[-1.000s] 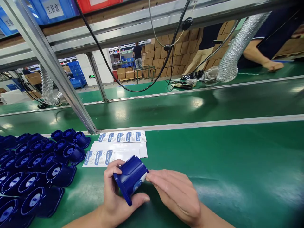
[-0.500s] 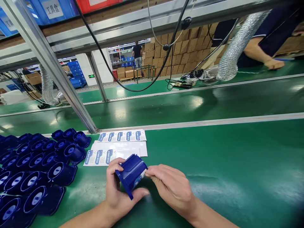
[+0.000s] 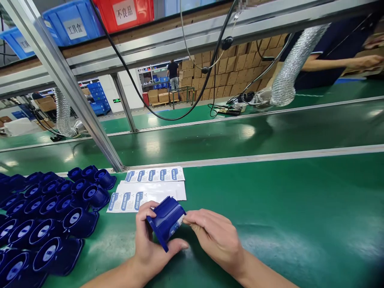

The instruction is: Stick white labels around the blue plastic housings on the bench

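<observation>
My left hand (image 3: 145, 250) grips a dark blue plastic housing (image 3: 164, 216) by its flanged end, tilted above the green bench. On the side of the housing facing right lies a small white and blue label (image 3: 176, 225). At the label's right edge my right hand (image 3: 216, 239) has thumb and forefinger pinched together, touching it; the fingertips partly cover that edge. Just behind the housing, printed label sheets (image 3: 126, 202) lie flat, with some labels gone from the front one. To the left stand several rows of matching blue housings (image 3: 81, 222), each with a round light sticker inside.
An aluminium post (image 3: 81, 108) rises from the bench behind the sheets. Overhead, a shelf carries blue bins (image 3: 73, 24) and a red bin (image 3: 124, 14); a black cable (image 3: 135, 86) loops down. Across the line are a foil duct (image 3: 295, 66) and a co-worker's arm (image 3: 339, 63).
My hands, the housing and the label look almost the same. The view has tilted slightly upward, showing more of the bins. The co-worker's hand has moved up and right, off the far bench.
</observation>
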Demonstrator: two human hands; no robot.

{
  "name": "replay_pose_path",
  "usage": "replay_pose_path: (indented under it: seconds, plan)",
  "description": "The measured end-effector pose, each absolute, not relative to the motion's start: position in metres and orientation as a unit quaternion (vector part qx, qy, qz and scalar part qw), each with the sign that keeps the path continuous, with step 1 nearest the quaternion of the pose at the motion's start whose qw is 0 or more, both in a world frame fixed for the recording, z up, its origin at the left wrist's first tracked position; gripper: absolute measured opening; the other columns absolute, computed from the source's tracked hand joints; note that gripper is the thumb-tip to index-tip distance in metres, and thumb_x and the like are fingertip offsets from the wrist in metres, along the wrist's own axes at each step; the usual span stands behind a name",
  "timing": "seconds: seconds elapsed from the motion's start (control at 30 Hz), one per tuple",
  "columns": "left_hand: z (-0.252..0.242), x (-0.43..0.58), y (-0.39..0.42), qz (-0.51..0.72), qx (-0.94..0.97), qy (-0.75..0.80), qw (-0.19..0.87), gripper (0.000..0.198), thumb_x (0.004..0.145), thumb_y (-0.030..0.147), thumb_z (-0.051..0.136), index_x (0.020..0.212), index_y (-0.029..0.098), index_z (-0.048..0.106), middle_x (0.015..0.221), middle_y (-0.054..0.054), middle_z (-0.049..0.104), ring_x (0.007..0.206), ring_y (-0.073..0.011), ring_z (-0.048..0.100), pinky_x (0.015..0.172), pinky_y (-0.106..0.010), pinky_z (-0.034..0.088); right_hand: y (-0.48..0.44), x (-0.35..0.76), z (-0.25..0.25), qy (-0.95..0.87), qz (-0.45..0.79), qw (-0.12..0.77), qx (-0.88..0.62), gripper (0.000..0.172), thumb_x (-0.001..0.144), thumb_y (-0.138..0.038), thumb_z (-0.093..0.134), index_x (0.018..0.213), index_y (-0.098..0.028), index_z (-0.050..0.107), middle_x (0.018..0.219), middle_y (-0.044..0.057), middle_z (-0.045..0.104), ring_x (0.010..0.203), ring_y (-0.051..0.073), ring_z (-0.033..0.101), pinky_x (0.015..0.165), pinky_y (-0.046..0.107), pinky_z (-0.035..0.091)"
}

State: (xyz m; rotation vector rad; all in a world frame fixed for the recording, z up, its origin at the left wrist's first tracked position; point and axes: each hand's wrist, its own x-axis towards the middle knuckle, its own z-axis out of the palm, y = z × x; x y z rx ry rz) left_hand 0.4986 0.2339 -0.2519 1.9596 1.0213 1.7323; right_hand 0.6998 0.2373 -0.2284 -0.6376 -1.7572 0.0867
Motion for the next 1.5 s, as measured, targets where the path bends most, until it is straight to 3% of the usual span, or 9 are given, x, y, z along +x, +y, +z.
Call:
replay_pose_path:
  seconds: [0.2, 0.4, 0.53, 0.73, 0.93, 1.13, 1.27, 1.43, 1.5]
  plan:
    - [-0.252, 0.499, 0.232, 0.615, 0.695, 0.347, 0.135, 0.074, 0.071, 0.053, 0.095, 0.12, 0.027, 0.046, 0.121, -0.01, 0.057, 0.112, -0.0266, 0.063, 0.094, -0.039, 0.055, 0.237, 0.706, -0.229, -0.77, 0.015, 0.593, -0.236, 0.039, 0.091, 0.006, 0.063, 0.123, -0.016, 0.071, 0.092, 0.01, 0.082, 0.078, 0.02, 0.079, 0.066, 0.029, 0.066]
    - [-0.257, 0.496, 0.236, 0.606, 0.71, 0.347, 0.09, 0.076, 0.069, 0.05, 0.097, 0.12, 0.026, 0.048, 0.121, -0.01, 0.058, 0.111, -0.0255, 0.064, 0.094, -0.036, 0.055, 0.242, 0.7, -0.231, -0.756, 0.034, 0.596, -0.268, 0.029, 0.094, 0.004, 0.06, 0.108, -0.019, 0.072, 0.087, 0.006, 0.081, 0.074, 0.017, 0.078, 0.068, 0.028, 0.065]
    - [-0.255, 0.501, 0.236, 0.613, 0.682, 0.366, 0.159, 0.074, 0.07, 0.054, 0.095, 0.119, 0.027, 0.046, 0.122, -0.01, 0.057, 0.112, -0.0258, 0.064, 0.092, -0.036, 0.057, 0.244, 0.699, -0.232, -0.753, 0.024, 0.59, -0.289, 0.025, 0.095, 0.004, 0.058, 0.098, -0.018, 0.069, 0.079, 0.004, 0.077, 0.068, 0.016, 0.074, 0.064, 0.027, 0.062]
    - [-0.259, 0.503, 0.233, 0.622, 0.662, 0.366, 0.205, 0.076, 0.069, 0.053, 0.096, 0.119, 0.028, 0.045, 0.127, -0.011, 0.053, 0.117, -0.0267, 0.062, 0.096, -0.038, 0.058, 0.245, 0.71, -0.234, -0.8, -0.044, 0.553, -0.229, 0.044, 0.095, 0.004, 0.058, 0.137, -0.008, 0.063, 0.095, 0.013, 0.08, 0.081, 0.02, 0.075, 0.067, 0.031, 0.063]
    - [-0.262, 0.5, 0.235, 0.618, 0.656, 0.374, 0.218, 0.076, 0.07, 0.053, 0.095, 0.12, 0.028, 0.045, 0.128, -0.011, 0.054, 0.117, -0.0266, 0.063, 0.093, -0.036, 0.059, 0.248, 0.714, -0.239, -0.808, -0.047, 0.544, -0.22, 0.03, 0.094, 0.002, 0.063, 0.119, -0.012, 0.071, 0.102, 0.014, 0.081, 0.088, 0.022, 0.076, 0.073, 0.033, 0.064]
    - [-0.262, 0.496, 0.241, 0.61, 0.678, 0.389, 0.132, 0.076, 0.067, 0.059, 0.094, 0.118, 0.027, 0.048, 0.124, -0.011, 0.058, 0.117, -0.0282, 0.063, 0.099, -0.04, 0.056, 0.251, 0.712, -0.231, -0.82, -0.049, 0.52, -0.235, 0.039, 0.096, 0.002, 0.06, 0.133, -0.011, 0.065, 0.098, 0.012, 0.082, 0.083, 0.02, 0.076, 0.068, 0.032, 0.064]
    - [-0.26, 0.496, 0.244, 0.598, 0.692, 0.389, 0.115, 0.075, 0.07, 0.061, 0.092, 0.119, 0.026, 0.047, 0.124, -0.012, 0.058, 0.116, -0.0279, 0.064, 0.095, -0.039, 0.057, 0.254, 0.709, -0.232, -0.795, -0.039, 0.551, -0.251, 0.022, 0.094, -0.002, 0.069, 0.111, -0.016, 0.072, 0.098, 0.01, 0.081, 0.081, 0.019, 0.075, 0.07, 0.031, 0.063]
    - [-0.259, 0.495, 0.244, 0.589, 0.704, 0.387, 0.084, 0.075, 0.071, 0.061, 0.092, 0.119, 0.025, 0.047, 0.123, -0.013, 0.059, 0.114, -0.029, 0.065, 0.095, -0.041, 0.057, 0.254, 0.709, -0.234, -0.785, -0.052, 0.553, -0.274, 0.036, 0.091, 0.003, 0.07, 0.122, -0.015, 0.071, 0.098, 0.011, 0.078, 0.084, 0.019, 0.071, 0.069, 0.03, 0.061]
    - [-0.259, 0.495, 0.245, 0.586, 0.708, 0.387, 0.072, 0.074, 0.072, 0.06, 0.091, 0.119, 0.024, 0.047, 0.122, -0.013, 0.059, 0.113, -0.0293, 0.065, 0.094, -0.041, 0.057, 0.253, 0.71, -0.233, -0.795, -0.07, 0.535, -0.278, 0.032, 0.092, 0.002, 0.069, 0.118, -0.016, 0.072, 0.099, 0.012, 0.076, 0.083, 0.02, 0.069, 0.066, 0.03, 0.059]
